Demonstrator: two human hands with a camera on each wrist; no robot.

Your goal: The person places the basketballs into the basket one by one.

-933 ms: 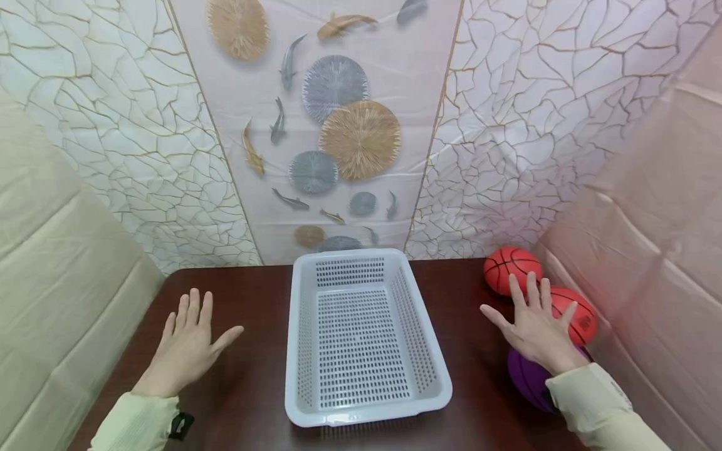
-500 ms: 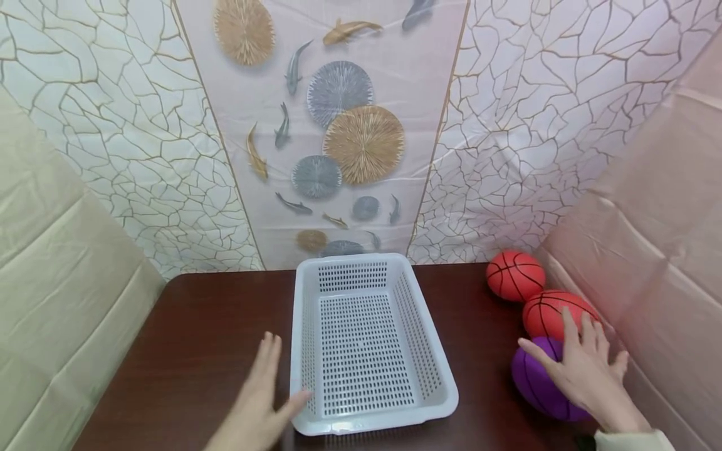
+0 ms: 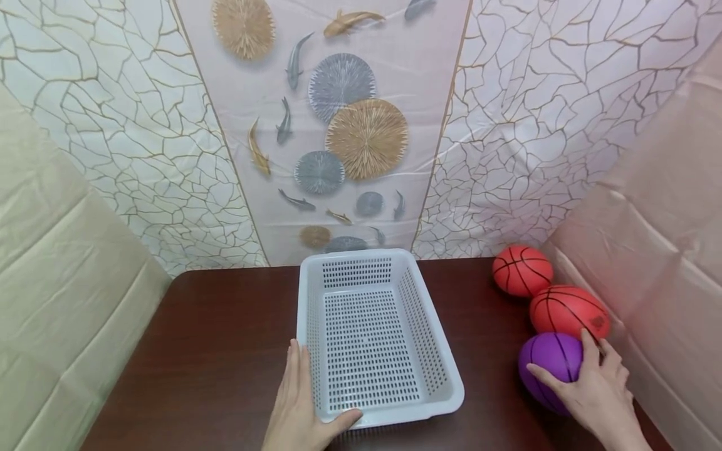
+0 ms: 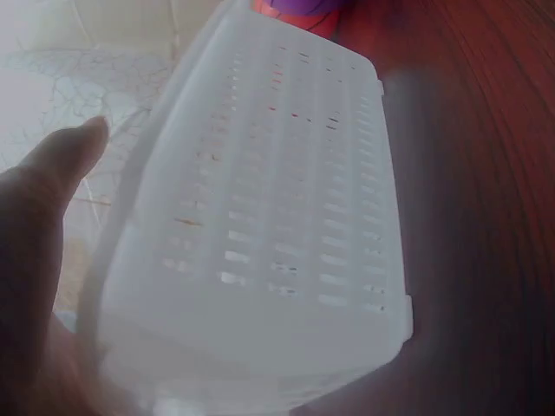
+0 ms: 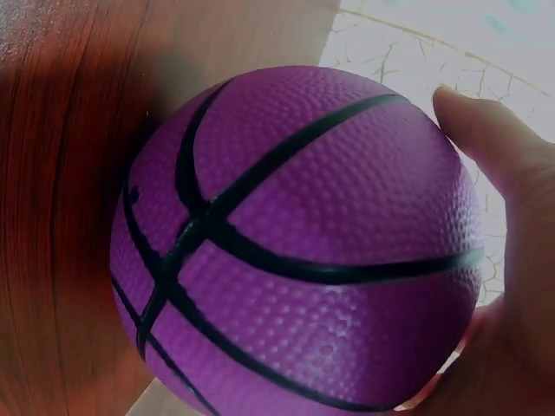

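A light grey perforated plastic basket (image 3: 305,294) stands on the dark table. My left hand (image 3: 298,404) is at its near left corner, fingers straight along the left rim and thumb over the near rim. The left wrist view shows the slotted wall of the basket (image 4: 269,199) close up, with the thumb (image 4: 74,156) beside the rim. On the right, my right hand (image 3: 603,394) holds a small purple basketball (image 3: 544,363), thumb and fingers spread around it. The right wrist view has the ball (image 5: 329,191) large, with black seam lines and a pebbled surface.
Behind the purple ball lie two red basketballs, one close beside it (image 3: 566,310) and one farther back (image 3: 521,270). A padded beige panel (image 3: 671,300) rises along the right side, and a patterned sheet (image 3: 366,138) hangs behind the table (image 3: 220,338).
My left hand has moved right from the left part of the table to the basket's corner. My right hand has come down and back onto the purple ball.
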